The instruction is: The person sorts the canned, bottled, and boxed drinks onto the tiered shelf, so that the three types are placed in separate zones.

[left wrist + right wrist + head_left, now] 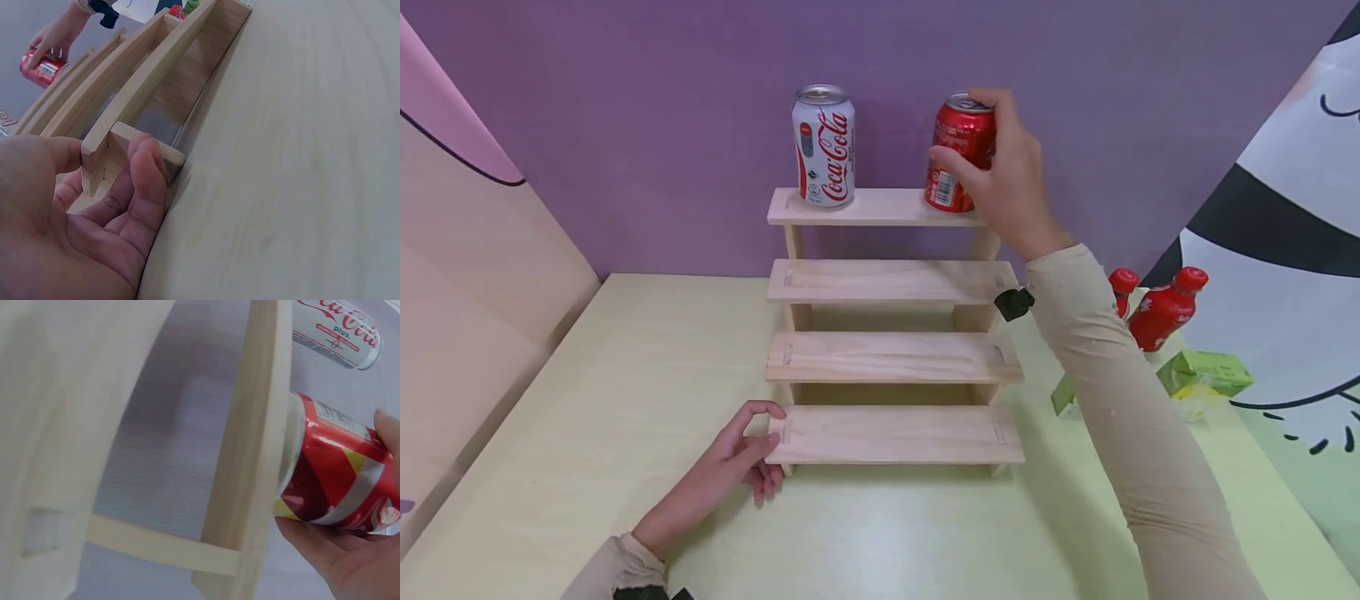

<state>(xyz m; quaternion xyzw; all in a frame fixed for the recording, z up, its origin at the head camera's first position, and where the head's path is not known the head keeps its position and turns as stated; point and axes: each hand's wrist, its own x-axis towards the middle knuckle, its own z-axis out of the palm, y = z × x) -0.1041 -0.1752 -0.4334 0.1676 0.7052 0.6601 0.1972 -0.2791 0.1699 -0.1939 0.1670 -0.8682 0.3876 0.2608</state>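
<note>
A red soda can (958,150) stands near the right end of the top tier of a wooden step shelf (895,434). My right hand (1011,179) grips it from the right, thumb across its front. The right wrist view shows the base of the red can (340,465) at the top board, slightly tilted. Toward the top tier's left end stands a white Coca-Cola can (823,148), upright. My left hand (730,462) holds the left end of the lowest tier; in the left wrist view its fingers (147,181) curl around the board's end and support.
Red bottles (1167,310) and green cartons (1206,372) sit on the table to the right of the shelf, partly behind my right sleeve. A purple wall (700,125) rises behind the shelf. The pale tabletop (587,417) extends to the left and front.
</note>
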